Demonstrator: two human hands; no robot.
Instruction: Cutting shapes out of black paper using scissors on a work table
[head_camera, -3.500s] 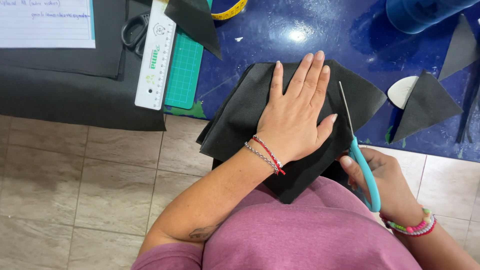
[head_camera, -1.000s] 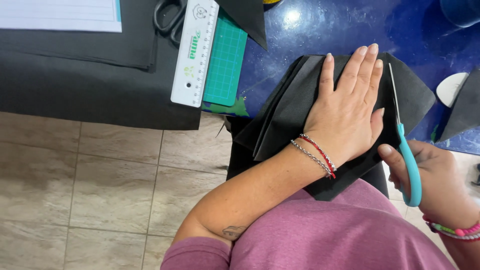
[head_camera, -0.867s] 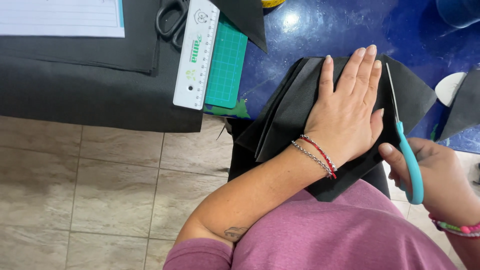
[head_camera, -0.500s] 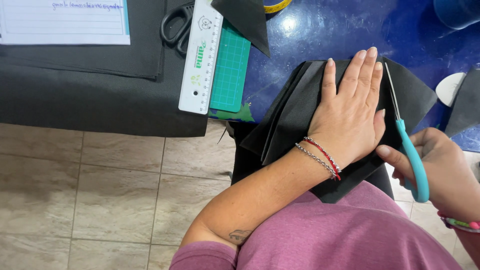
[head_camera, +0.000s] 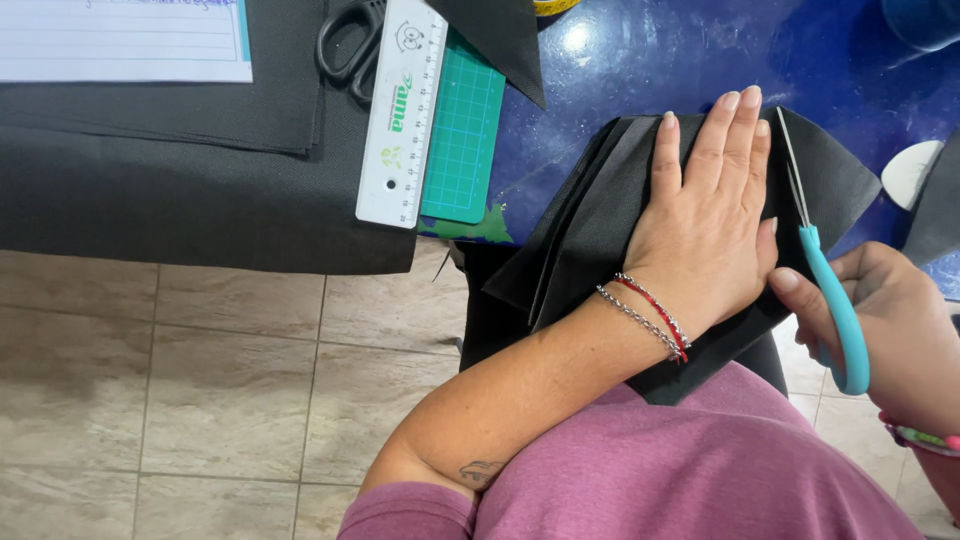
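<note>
We press our left hand (head_camera: 705, 230) flat, fingers spread, on the folded black non-woven fabric (head_camera: 600, 225) at the blue table's (head_camera: 640, 60) edge so it cannot slide, while our right hand (head_camera: 890, 330) grips the teal-handled scissors (head_camera: 825, 270), blades lying along the fabric's right side.

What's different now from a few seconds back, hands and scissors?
The scissors have advanced up the folded black fabric, blades further along beside the fingers. The right hand keeps its grip on the teal handles. The left hand stays flat on the fabric. The ruler and green mat are unmoved.
</note>
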